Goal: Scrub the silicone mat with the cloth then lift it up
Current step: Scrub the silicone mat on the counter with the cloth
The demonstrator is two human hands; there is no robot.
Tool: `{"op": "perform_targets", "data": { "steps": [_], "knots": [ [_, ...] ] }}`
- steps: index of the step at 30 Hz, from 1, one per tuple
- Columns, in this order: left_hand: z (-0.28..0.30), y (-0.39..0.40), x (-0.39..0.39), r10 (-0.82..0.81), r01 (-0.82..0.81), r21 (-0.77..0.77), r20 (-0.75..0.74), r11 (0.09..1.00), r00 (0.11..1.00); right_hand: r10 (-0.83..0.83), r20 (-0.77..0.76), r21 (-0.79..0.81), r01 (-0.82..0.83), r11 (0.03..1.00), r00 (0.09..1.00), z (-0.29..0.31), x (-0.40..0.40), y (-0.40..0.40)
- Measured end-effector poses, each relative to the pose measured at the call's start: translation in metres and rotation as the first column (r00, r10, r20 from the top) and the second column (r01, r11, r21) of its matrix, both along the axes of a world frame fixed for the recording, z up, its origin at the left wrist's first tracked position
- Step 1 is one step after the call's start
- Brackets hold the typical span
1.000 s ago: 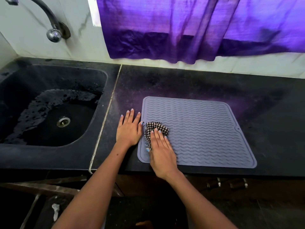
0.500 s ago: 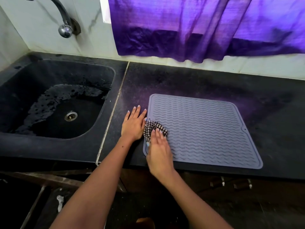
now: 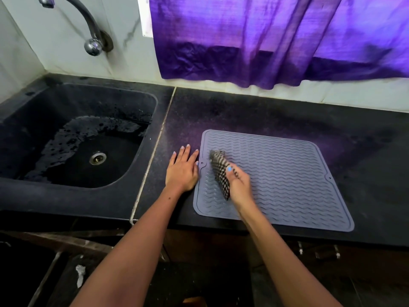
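- Mat (image 3: 287, 178): grey silicone with wavy ridges, lying flat on the black countertop (image 3: 265, 116), its near edge close to the counter's front edge.
- Cloth (image 3: 220, 173): black-and-white checked, bunched and blurred, over the mat's left part.
- Right hand (image 3: 238, 183): fingers curled around the cloth, thumb with a blue nail on top, gripping it above the mat's left side.
- Left hand (image 3: 182, 171): flat on the countertop just beside the mat's left edge, fingers straight and slightly spread; the thumb tip meets the mat's rim.
- Sink (image 3: 33, 191): dark, wet inside, with a metal drain (image 3: 97, 157), left of the counter seam.
- Tap (image 3: 88, 25) on the wall above the sink; purple curtain (image 3: 276, 41) hangs behind the counter.
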State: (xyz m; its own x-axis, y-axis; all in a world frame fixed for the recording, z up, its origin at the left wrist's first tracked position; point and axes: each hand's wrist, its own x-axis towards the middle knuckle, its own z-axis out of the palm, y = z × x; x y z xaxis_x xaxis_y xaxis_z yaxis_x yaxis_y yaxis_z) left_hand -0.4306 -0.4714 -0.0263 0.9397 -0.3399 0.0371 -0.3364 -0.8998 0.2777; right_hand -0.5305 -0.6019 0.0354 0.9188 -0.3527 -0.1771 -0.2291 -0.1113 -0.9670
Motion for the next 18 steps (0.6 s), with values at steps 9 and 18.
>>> {"op": "perform_targets", "data": {
  "steps": [9,18],
  "knots": [
    [0.0,-0.002,0.003,0.01,-0.01,0.023,-0.006,1.0,1.0,0.269,-0.209,-0.888,-0.298,0.349,0.94,-0.034,0.006,0.016],
    [0.0,-0.002,0.002,0.013,-0.013,-0.004,-0.014,1.0,1.0,0.329,-0.265,-0.414,-0.415,0.81,0.907,0.009,0.033,-0.014]
  ]
}}
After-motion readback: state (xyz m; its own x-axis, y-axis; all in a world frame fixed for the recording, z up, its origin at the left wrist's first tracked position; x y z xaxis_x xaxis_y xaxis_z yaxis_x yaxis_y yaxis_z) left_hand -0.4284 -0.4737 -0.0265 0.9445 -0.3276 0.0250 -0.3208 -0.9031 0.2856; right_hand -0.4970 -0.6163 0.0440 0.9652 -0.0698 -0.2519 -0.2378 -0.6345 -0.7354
